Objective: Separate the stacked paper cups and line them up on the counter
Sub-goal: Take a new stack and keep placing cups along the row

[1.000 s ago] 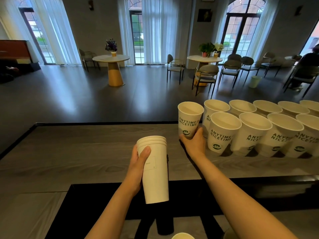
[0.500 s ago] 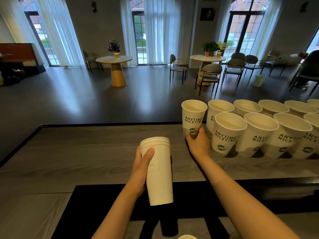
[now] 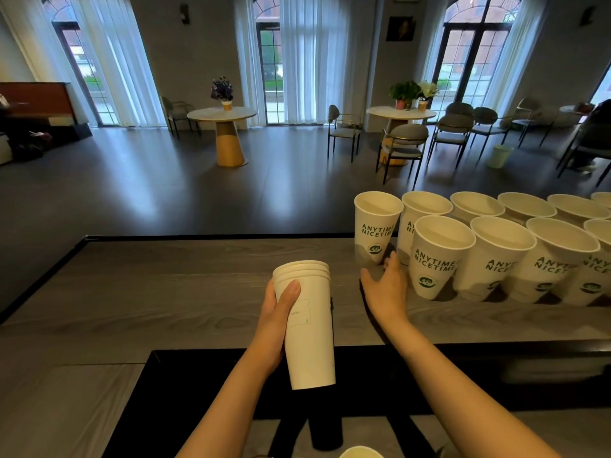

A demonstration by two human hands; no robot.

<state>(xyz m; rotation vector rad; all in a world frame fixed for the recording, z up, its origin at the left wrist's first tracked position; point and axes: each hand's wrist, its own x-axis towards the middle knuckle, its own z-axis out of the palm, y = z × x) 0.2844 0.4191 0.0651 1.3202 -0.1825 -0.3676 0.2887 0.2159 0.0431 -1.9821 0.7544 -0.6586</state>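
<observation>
while your left hand (image 3: 276,320) wraps a stack of nested paper cups (image 3: 305,325), thumb curled across its front, the stack hangs upright above the near edge of the grey wood-grain counter (image 3: 165,292). four rims show at its top; a faint rectangular label on its side is too small to read. your right hand (image 3: 385,285) lies just beside the base of the leftmost cup (image 3: 375,228), fingers relaxed and spread, gripping nothing; whether a fingertip touches the cup cannot be told. that cup reads "anytime nicetime" in green over a round green logo. to its right, two rows of cups (image 3: 496,256) with the same print stand upright, packed close, along the counter.
</observation>
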